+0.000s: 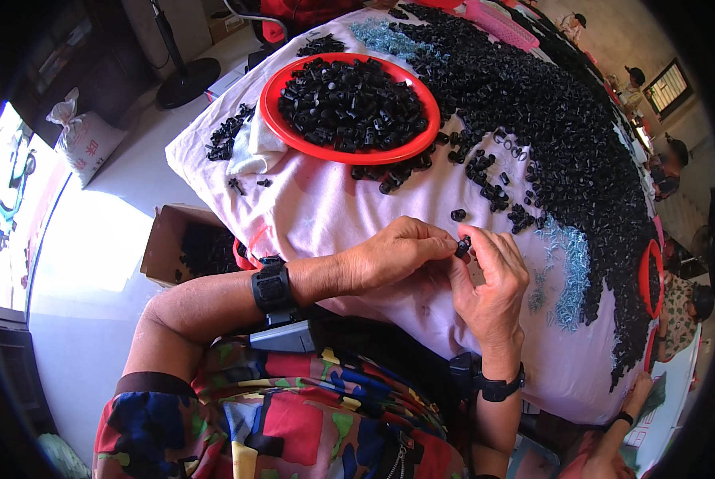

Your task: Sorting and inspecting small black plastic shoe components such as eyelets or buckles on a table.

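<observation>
Handling a small black part: work in progress

The left hand and right hand grasp the part together at their fingertips. Beyond the left hand, a red tray holds heaped black pieces; whether these are finished cannot be told. Apparently left to process: the large loose black pile beyond the right hand and the pale blue pieces to its right. Most work appears outstanding.

The basin is red, the parts black, the cloth pink (tiny pieces perhaps bluish).
</observation>
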A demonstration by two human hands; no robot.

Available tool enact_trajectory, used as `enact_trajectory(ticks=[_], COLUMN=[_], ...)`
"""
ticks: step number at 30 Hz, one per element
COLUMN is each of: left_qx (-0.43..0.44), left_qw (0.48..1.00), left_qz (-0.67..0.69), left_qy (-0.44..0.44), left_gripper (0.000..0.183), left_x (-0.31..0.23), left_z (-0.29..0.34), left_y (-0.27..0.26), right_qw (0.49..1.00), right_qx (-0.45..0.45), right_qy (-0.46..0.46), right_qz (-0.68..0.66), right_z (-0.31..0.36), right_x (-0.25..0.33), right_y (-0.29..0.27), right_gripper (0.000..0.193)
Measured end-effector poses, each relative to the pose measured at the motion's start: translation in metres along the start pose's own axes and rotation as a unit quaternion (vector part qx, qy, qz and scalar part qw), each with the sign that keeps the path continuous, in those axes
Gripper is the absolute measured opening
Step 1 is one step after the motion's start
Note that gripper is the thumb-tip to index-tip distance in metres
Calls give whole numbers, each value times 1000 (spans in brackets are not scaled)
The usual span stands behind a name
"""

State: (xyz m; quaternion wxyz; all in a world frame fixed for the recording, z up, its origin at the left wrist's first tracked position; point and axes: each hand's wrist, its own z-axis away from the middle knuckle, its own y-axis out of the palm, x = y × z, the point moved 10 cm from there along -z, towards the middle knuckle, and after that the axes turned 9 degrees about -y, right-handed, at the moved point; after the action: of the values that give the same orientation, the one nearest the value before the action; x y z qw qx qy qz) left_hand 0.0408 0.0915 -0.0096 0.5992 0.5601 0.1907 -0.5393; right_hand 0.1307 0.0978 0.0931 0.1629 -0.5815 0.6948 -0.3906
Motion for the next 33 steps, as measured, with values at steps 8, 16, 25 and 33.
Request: enact_trajectory(ticks=[8,16,25,33], left_qx=[30,92,-15,-19], left_qw=[999,983,999,999], left_qz=[39,146,47,44], left_qy=[-1,-59,-12,6], left_gripper=[32,29,20,31], left_x=[3,8,-1,2], left_z=[-1,0,0,-3], left_y=[2,10,-6,-14], right_qw=[1000,999,999,1000], right_qx=[8,-25,-21,-18], right_qy=[-11,-4,-28,0], right_qz=[9,-46,1,-17], right_z=[0,-2,-5,-3], right_x=[2,0,6,-1], right_y=[2,-6,-10,-9], right_gripper=[33,44,47,35])
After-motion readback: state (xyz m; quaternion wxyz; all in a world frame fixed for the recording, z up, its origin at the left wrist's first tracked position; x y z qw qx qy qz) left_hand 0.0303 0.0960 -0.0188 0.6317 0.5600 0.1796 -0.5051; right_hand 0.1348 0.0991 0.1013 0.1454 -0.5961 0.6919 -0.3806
